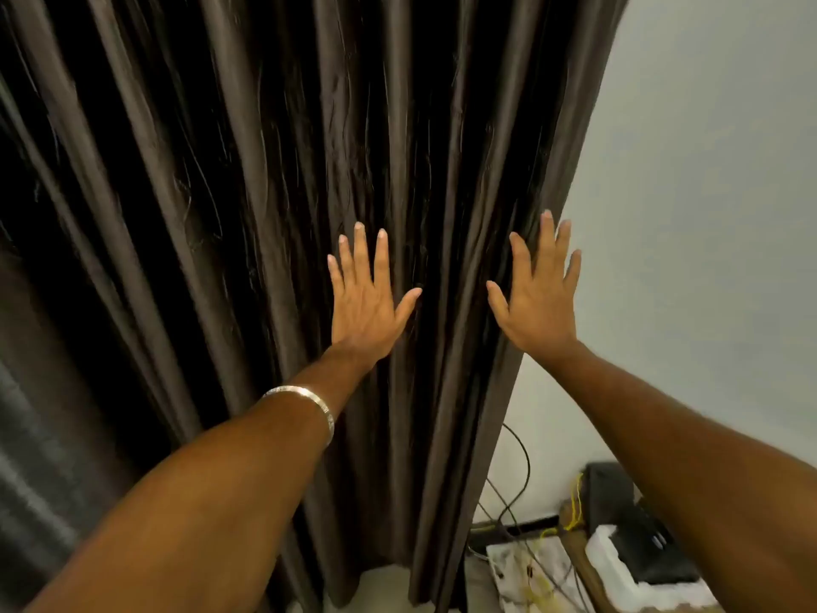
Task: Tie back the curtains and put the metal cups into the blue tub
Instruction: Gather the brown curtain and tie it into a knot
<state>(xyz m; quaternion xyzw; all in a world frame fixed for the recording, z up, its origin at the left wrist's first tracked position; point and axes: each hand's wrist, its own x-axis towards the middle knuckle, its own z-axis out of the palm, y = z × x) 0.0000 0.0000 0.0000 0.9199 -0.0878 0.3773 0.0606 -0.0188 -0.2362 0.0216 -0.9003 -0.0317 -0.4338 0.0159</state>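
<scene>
Dark brown curtain (265, 214) hanging full length, filling left and centre, right edge against white wall (707, 170). Left hand (364, 303) flat on folds, right hand (541, 303) at curtain edge, fingers spread, grasping nothing.

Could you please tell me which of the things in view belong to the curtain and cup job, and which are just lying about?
Belongs to the job:
dark curtain
left hand, open
right hand, open at the curtain's edge

Just lying about:
cables
black box
white foam

No cups or blue tub in view.
</scene>
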